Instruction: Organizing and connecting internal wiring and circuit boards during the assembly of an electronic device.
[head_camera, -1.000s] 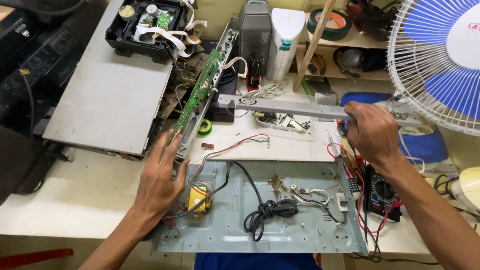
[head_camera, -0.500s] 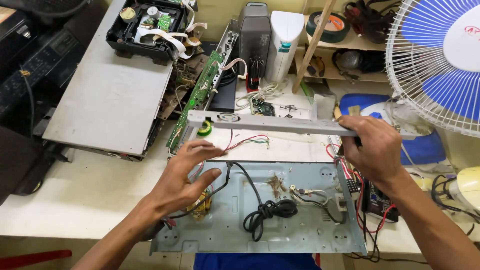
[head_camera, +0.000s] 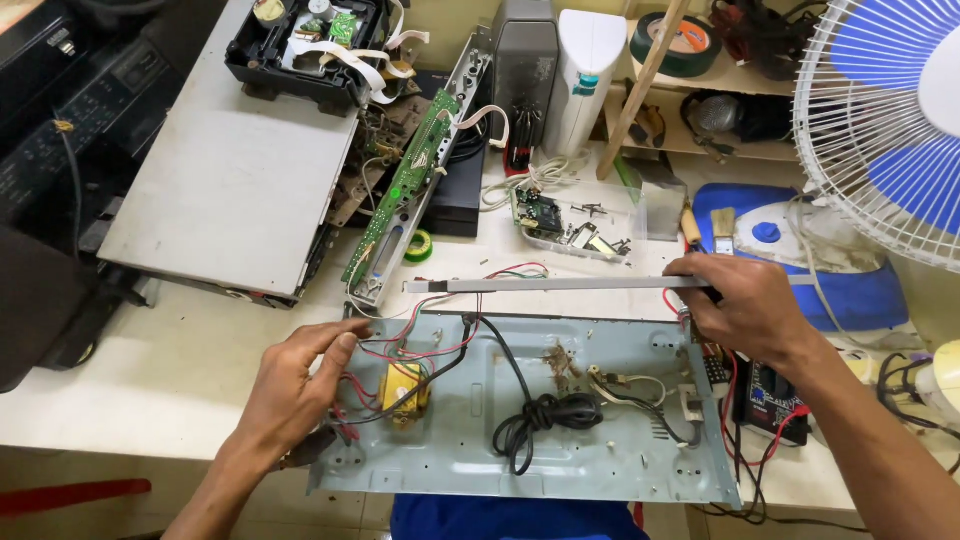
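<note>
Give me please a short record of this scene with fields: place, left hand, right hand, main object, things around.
place: cluttered white workbench
left hand: left hand rests at the left end of the metal chassis tray, fingers on the red and black wires near a yellow transformer
right hand: right hand holds one end of a long grey strip, level above the tray's back edge
main object: open tray with a coiled black cord
things around: green circuit board, blue-bladed fan, tape roll
</note>
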